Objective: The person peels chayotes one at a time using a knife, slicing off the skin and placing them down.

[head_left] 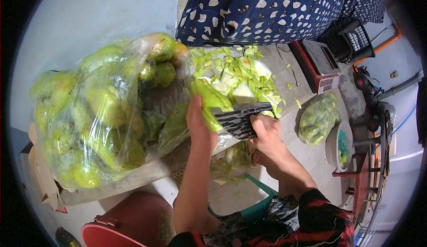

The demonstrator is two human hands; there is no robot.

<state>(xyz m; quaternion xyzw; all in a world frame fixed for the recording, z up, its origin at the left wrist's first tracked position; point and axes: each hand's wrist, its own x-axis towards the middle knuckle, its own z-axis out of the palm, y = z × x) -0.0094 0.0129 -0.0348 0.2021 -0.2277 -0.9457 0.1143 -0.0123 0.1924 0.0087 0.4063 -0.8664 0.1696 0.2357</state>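
My left hand (199, 120) is wrapped round a ridged green-skinned fruit (209, 96), held above the near edge of the worktop. In my right hand (265, 131) is a broad-bladed knife (240, 120), its blade patterned dark and grey. The blade reaches left to the fruit; its cutting edge is partly hidden, and so is the grip under my fingers. Just beyond the hands lies a heap of green peelings (262, 84), with pale peeled pieces (243, 93) among them.
Left stands a big clear bag of green fruit (104, 102). A red bucket (129, 220) and a green stool (249, 209) are below the worktop. To the right are a scale (316, 62), another filled bag (318, 119) and a white tub (333, 151). Patterned blue cloth (275, 13) hangs behind.
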